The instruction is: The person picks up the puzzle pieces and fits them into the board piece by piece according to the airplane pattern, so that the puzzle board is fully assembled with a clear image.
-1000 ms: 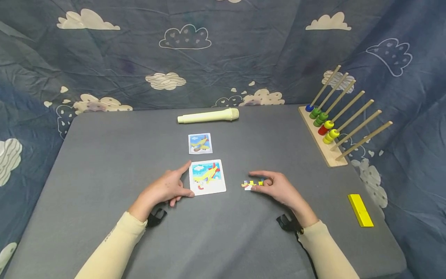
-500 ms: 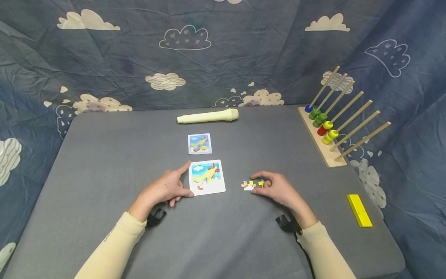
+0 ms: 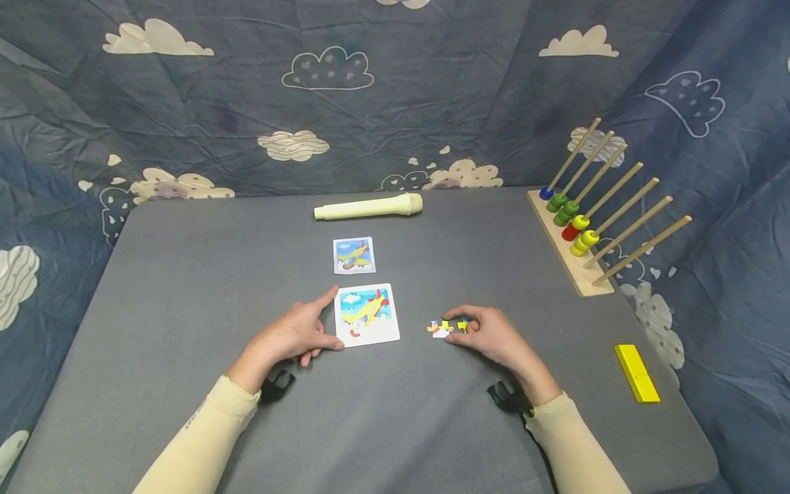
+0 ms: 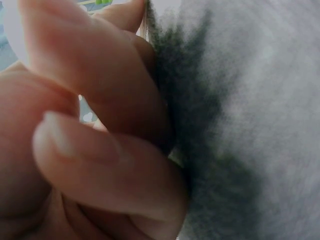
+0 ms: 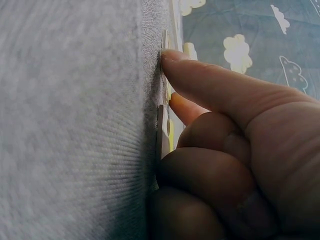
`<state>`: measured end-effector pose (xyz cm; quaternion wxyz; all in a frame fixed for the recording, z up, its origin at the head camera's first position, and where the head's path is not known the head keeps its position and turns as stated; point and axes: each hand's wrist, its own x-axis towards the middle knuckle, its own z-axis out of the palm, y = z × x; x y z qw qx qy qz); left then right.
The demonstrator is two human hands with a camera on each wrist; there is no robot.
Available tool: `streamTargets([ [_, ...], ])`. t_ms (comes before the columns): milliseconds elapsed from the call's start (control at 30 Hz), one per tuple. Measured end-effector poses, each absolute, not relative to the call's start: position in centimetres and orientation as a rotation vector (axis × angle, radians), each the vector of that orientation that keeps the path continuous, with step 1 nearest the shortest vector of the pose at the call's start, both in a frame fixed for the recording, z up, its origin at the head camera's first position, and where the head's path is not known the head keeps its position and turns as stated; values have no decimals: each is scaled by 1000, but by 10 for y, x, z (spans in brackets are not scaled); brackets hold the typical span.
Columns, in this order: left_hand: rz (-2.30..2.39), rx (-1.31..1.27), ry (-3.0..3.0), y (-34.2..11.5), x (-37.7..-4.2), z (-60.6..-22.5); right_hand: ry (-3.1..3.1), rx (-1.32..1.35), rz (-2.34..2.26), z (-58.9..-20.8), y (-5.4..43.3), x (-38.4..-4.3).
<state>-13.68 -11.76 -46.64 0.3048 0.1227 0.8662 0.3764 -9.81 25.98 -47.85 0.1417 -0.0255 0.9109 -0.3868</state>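
My left hand touches the left side of a square jigsaw puzzle, index finger at the upper corner and thumb at the lower one. A yellow airplane fills its picture. Several loose puzzle pieces lie to the right, one white and yellow puzzle piece and a small yellow piece among them. Thumb and index finger of my right hand pinch the white and yellow one across its edges, while the other fingers are curled. In the right wrist view, the thumb meets a thin piece flat on the cloth.
A small airplane picture card lies beyond the puzzle, and a pale yellow toy microphone behind that. At the right stands a wooden peg rack with colored beads. A yellow block lies near the right table edge.
My right thumb and index finger have drawn closer together around the puzzle piece. The left hand and the puzzle have stayed in place.
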Motion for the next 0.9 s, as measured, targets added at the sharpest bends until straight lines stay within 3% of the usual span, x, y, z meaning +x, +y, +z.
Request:
streamTargets([
  [900,1028,306,2269,-120,-137,-465,2696,-183,-1076,-470,251,-98],
])
